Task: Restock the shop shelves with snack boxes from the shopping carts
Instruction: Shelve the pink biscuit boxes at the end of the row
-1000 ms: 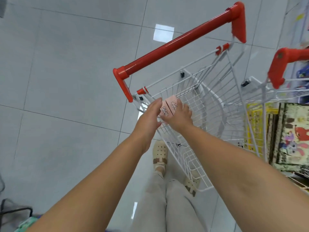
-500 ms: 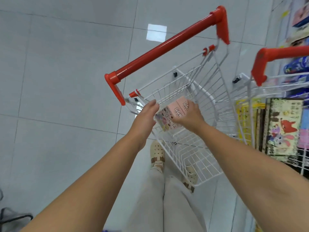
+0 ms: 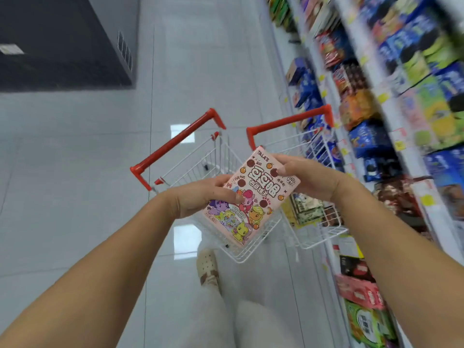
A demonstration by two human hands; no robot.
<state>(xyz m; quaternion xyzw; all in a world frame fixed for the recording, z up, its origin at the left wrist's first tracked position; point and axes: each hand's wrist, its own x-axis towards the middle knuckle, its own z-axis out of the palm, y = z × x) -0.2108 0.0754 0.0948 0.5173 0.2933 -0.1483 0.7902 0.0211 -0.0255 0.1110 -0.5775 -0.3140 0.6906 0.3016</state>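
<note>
A pink snack box [image 3: 253,197] with cartoon ponies on its face is held flat in front of me, above the carts. My left hand [image 3: 203,197] grips its lower left edge, thumb across the front. My right hand [image 3: 306,178] grips its upper right corner. Below the box stands a white wire cart [image 3: 200,159] with a red handle; it looks empty. A second white cart [image 3: 324,222] to its right holds several boxes [image 3: 307,207]. The shop shelves [image 3: 391,116] run along the right, packed with snack packs, blurred.
A dark cabinet [image 3: 62,41] stands at the far left across the aisle. Grey tiled floor [image 3: 75,197] stretches left and ahead. My legs and a beige shoe [image 3: 207,267] are below the carts. Lower shelf boxes [image 3: 361,295] sit at bottom right.
Both hands have lifted the pink box out of the left cart and turned its face up. My view has swung up and right, bringing the shelves into sight.
</note>
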